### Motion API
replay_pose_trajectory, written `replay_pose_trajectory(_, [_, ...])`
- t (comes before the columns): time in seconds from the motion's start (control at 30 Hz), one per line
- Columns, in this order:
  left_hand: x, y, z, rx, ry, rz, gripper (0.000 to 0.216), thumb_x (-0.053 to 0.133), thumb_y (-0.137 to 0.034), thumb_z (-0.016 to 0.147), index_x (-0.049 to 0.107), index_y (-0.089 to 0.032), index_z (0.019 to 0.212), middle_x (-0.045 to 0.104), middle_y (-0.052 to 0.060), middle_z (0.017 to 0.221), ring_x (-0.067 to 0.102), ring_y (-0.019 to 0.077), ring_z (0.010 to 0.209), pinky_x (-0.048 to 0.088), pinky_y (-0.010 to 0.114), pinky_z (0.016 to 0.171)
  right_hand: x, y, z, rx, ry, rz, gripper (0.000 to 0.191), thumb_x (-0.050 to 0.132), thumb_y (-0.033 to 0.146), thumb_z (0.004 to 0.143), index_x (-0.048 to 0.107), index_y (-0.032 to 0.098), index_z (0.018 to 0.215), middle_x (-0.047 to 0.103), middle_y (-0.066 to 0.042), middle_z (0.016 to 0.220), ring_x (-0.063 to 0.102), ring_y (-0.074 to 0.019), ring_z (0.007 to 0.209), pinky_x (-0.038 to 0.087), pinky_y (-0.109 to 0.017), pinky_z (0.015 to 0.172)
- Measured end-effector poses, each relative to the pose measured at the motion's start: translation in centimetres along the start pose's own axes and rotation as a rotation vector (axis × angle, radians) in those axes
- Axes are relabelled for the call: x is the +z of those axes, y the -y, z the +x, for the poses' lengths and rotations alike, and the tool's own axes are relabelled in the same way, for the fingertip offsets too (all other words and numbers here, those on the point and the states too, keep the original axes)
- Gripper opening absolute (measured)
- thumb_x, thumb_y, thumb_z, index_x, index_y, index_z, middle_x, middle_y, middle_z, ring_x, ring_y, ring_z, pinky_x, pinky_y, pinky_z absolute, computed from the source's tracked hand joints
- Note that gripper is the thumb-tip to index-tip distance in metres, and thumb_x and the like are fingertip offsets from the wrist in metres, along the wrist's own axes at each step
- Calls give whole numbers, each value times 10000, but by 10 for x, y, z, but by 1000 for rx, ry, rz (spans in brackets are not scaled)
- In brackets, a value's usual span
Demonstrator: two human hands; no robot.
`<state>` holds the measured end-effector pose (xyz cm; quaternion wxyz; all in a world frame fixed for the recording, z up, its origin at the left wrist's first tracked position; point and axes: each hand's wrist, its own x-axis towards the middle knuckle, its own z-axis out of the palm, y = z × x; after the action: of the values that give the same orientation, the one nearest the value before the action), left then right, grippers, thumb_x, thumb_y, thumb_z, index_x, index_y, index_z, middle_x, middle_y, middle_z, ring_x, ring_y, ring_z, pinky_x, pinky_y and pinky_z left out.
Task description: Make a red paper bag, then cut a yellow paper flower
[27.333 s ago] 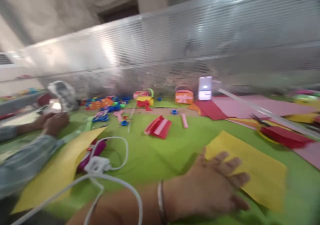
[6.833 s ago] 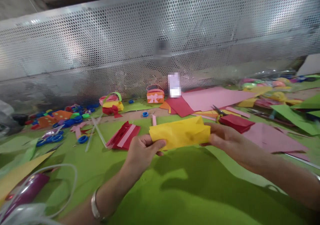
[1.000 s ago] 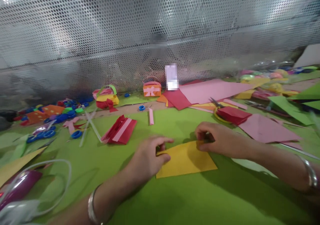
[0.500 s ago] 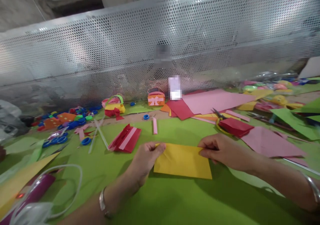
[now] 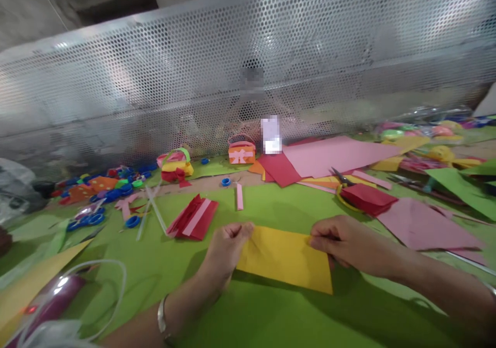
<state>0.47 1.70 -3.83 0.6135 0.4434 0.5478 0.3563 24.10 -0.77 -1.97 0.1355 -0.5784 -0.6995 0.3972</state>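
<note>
A yellow rectangular sheet of paper or felt [image 5: 285,257] is stretched between my two hands, above the green work surface [image 5: 240,319]. My left hand [image 5: 228,250] pinches its upper left corner between thumb and fingers. At the upper right corner, my right hand [image 5: 341,240] grips the edge the same way. Beyond my left hand lies a folded red piece with a pink strip [image 5: 196,218]. A small pink strip [image 5: 239,196] rests past the yellow sheet. Past my right hand are a folded red piece [image 5: 368,198] and yellow-handled scissors [image 5: 343,188].
A perforated metal panel [image 5: 186,79] stands along the back. Before it sit an orange bag-shaped craft [image 5: 242,153] and a yellow one [image 5: 176,167]. Blue-handled scissors [image 5: 86,220] and a purple glue gun [image 5: 58,301] with a white cord lie left. Pink sheets [image 5: 341,154] spread right.
The yellow sheet's right side has dipped slightly toward me, with my right hand a little lower. Both hands keep their hold, and the view has shifted slightly.
</note>
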Motion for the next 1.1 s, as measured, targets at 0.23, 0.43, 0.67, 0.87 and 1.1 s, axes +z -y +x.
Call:
replay_pose_trajectory(0.23, [4,-13,-9,24,38,149,326,791,-379,576,680,-136,763,699,41,713,613,144,612,498,273,622,-5,-10,7,1,-63,70,331,429,401,851,500,186,609,443,50,445,391,-90,424,286,-211,444])
replay_pose_trajectory(0.43, [6,-16,-11,36,28,132,266,793,-294,568,672,-116,724,692,29,667,578,117,527,452,235,530,-6,-14,10,-22,-95,92,311,458,377,836,465,191,588,412,58,456,374,-87,433,259,-207,434])
replay_pose_trajectory(0.67, [-7,-15,0,72,-184,238,259,714,-388,653,644,-142,695,571,-37,528,486,101,496,439,257,592,-12,-10,11,-22,-148,173,260,493,336,812,520,177,608,484,44,485,398,-79,418,284,-198,424])
replay_pose_trajectory(0.87, [-4,-12,2,105,-28,-119,489,756,-545,541,651,-181,849,654,30,776,599,183,739,493,322,734,2,1,8,-10,-293,248,287,384,336,872,463,186,640,543,16,553,446,-78,434,326,-182,415])
replay_pose_trajectory(1.1, [21,5,-25,-177,88,-268,535,821,-402,536,650,-140,970,702,123,978,646,289,910,527,395,796,13,24,-7,-223,-227,-9,340,480,351,874,607,198,599,603,21,558,555,-115,538,436,-190,525])
